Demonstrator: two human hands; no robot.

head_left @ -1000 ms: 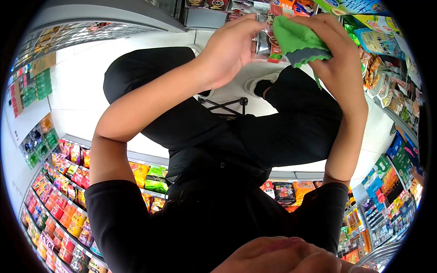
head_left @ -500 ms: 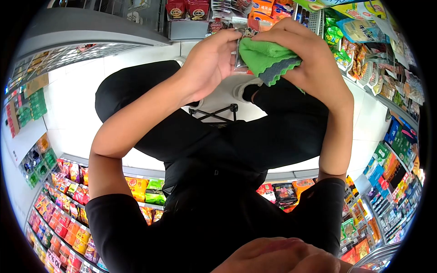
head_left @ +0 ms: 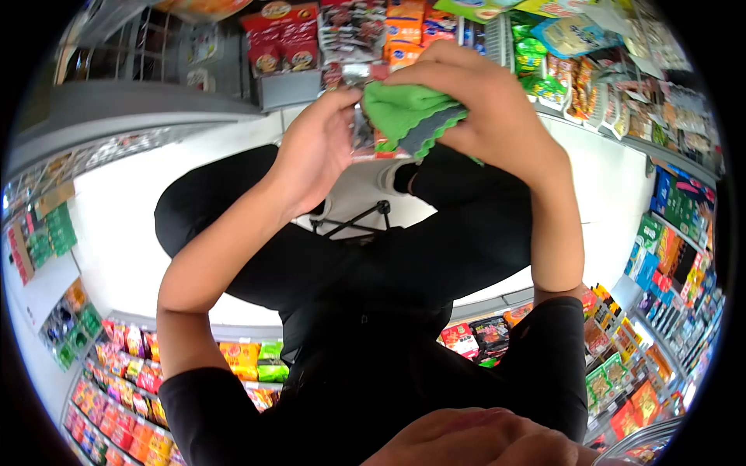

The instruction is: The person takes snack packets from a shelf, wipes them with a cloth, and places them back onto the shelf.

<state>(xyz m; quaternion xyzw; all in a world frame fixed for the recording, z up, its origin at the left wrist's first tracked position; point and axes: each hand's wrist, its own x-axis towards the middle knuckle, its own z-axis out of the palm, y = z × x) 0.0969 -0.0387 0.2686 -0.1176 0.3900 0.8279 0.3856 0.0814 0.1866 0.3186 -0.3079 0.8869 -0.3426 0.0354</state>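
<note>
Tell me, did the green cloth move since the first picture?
Yes. The green cloth has moved left in the picture: it was well right of the black crossed frame, and now is more nearly above it.

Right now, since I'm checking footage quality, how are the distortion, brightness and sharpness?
Head view: strong fisheye bending, black corners; the floor is bright, nearly washed out; the shirt sinks into near-black; the grey rack at upper left looks smeared; the green cloth reads fairly clearly.
</note>
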